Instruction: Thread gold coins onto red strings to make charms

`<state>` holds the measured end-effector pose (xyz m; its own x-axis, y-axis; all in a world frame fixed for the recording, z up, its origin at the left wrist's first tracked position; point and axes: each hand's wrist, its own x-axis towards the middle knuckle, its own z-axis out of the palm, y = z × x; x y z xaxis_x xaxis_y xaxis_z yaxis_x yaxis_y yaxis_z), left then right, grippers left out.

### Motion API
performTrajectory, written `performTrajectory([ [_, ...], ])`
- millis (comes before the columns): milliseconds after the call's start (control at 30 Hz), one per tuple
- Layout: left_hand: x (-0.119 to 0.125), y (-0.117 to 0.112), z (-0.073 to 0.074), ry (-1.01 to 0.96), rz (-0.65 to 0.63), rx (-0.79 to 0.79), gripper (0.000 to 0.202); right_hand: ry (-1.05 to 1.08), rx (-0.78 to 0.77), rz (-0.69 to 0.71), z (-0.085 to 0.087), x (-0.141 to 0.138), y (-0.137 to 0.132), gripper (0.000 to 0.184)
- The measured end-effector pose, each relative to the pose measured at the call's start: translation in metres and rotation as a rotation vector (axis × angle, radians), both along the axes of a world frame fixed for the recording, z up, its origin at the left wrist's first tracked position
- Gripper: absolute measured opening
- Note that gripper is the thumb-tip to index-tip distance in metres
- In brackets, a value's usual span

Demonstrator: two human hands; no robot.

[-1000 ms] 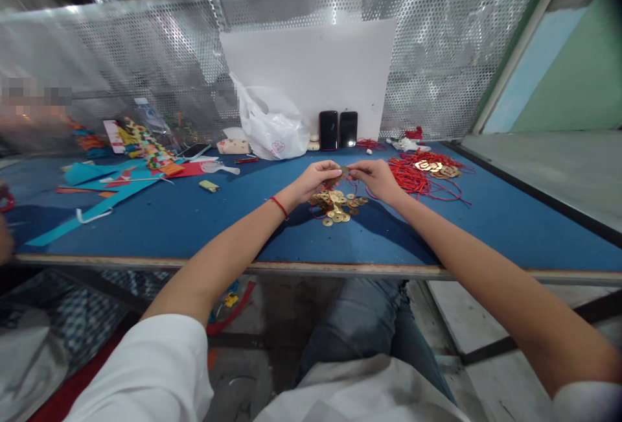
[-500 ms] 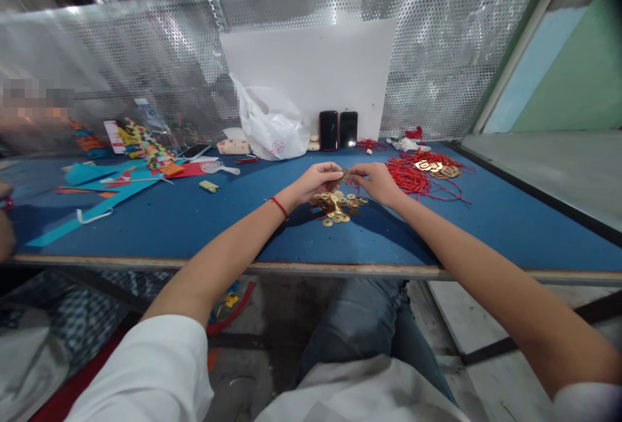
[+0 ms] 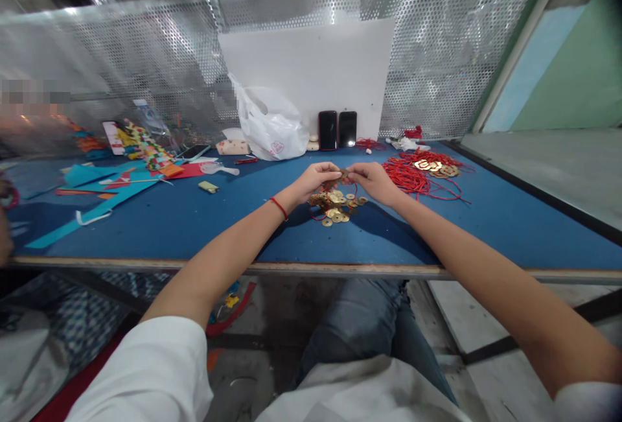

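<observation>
- the left hand (image 3: pixel 315 179) and the right hand (image 3: pixel 373 179) meet fingertip to fingertip just above the blue tabletop (image 3: pixel 204 227). both are curled closed, pinching one small brass coin (image 3: pixel 343 174) between them.
- whether a cord runs through that coin is too small to tell.
- one loose coin pile (image 3: pixel 337 205) lies on the tabletop right under the hands, a little nearer the person. the pieces overlap too much to count.
- one tangle of red cords (image 3: pixel 412 179) lies just beside the right hand, on its outer side. a second, smaller coin cluster (image 3: pixel 437 167) sits on its far end.
- one red band (image 3: pixel 278 207) circles the left wrist.
- two dark phones (image 3: pixel 328 130) stand upright side by side at the back, against a white board (image 3: pixel 311 65).
- one white plastic bag (image 3: pixel 269 125) slumps just left of the phones.
- coloured paper strips (image 3: pixel 97 182) lie at the far left, well apart from both hands.
</observation>
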<state>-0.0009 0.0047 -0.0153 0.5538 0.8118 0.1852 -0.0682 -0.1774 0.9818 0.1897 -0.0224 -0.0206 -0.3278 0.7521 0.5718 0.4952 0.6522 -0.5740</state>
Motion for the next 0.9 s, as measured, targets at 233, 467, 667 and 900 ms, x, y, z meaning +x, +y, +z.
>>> performTrajectory([
  [233, 0.003, 0.003, -0.004, 0.007, 0.069, 0.036, 0.015, 0.144, -0.154, 0.067, 0.0, -0.004, 0.0, 0.024],
  [467, 0.007, -0.008, 0.003, 0.119, 0.085, 0.102, 0.018, 0.109, -0.201, -0.005, 0.001, -0.004, -0.006, 0.026],
  [667, 0.003, -0.01, 0.005, 0.186, -0.034, 0.169, 0.019, -0.087, -0.053, -0.045, 0.001, -0.002, -0.007, 0.023],
  [900, 0.005, -0.015, 0.008, 0.187, -0.064, 0.16, 0.02, -0.33, 0.145, -0.302, 0.006, -0.006, -0.016, 0.026],
])
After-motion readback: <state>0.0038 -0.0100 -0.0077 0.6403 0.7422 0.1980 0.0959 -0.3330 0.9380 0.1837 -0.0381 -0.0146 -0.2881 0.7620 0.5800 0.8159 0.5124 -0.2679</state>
